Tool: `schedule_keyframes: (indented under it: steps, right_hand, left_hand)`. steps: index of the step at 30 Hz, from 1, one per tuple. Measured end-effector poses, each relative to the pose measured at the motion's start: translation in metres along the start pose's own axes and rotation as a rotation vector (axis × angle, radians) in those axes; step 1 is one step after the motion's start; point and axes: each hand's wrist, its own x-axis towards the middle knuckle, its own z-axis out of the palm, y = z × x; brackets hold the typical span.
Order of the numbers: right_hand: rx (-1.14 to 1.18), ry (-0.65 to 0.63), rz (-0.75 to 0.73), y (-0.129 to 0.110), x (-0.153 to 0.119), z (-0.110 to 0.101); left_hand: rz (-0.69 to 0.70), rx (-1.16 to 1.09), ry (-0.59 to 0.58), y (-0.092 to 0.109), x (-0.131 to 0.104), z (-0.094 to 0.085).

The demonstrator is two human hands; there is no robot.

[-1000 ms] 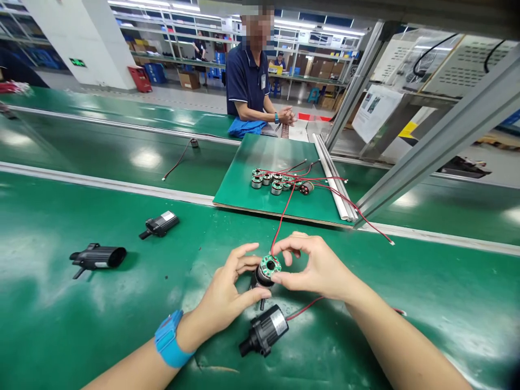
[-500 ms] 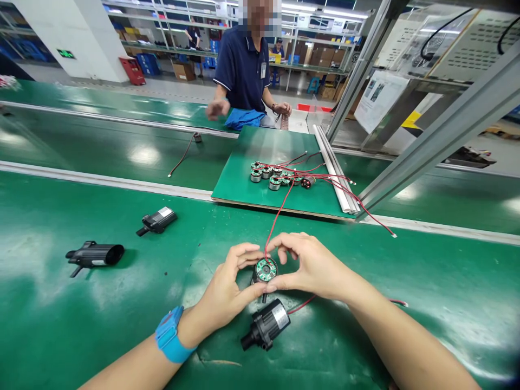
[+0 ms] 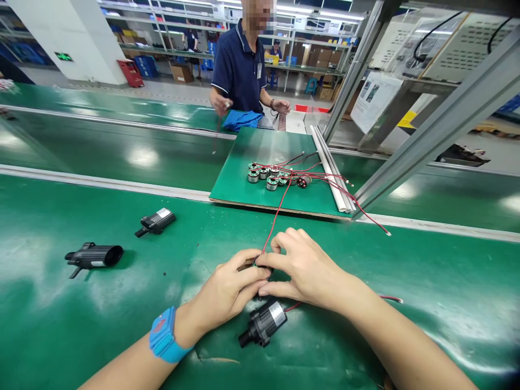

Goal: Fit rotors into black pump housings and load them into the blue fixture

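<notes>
My left hand (image 3: 231,284) is wrapped round a small black pump housing (image 3: 260,296), mostly hidden by my fingers. My right hand (image 3: 298,265) closes over its top, fingertips and thumb on the round motor core with a green circuit board seated in its mouth. From that core a red wire (image 3: 276,216) runs up towards the board behind. Just below my hands lies another black pump (image 3: 264,323) with a silver label and a red-and-black lead. A blue wrist strap (image 3: 168,335) circles my left wrist.
Two black pump housings, one open-ended (image 3: 95,255) and one labelled (image 3: 156,222), lie at left. On a green board (image 3: 231,187) sit several wired motor cores (image 3: 272,183) beside white tubes (image 3: 329,168). A co-worker (image 3: 239,65) stands beyond; a metal post (image 3: 439,119) slants at right.
My fingers have closed over the circuit board, which showed before, and the housing is now mostly covered. The co-worker has lifted the lone wired core from the far belt.
</notes>
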Motion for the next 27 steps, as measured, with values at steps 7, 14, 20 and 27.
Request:
schedule_keyframes:
  steps: [7,14,20,27]
  right_hand:
    - [-0.046,0.016,0.046,-0.007,0.005,0.005]
    - [0.555,0.246,0.346,0.043,0.013,0.018]
    - [1.178,0.422,0.633,0.094,0.062,0.031]
    - [0.675,0.86,0.612,0.108,0.052,0.016]
  left_hand:
    - [-0.048,0.081,0.048,-0.001,0.007,0.0]
    - [-0.23,-0.057,0.021,-0.005,0.027,-0.003]
    - [-0.497,-0.285,-0.028,-0.013,0.027,-0.001]
    - [-0.467,-0.359,-0.108,-0.013,0.029,-0.005]
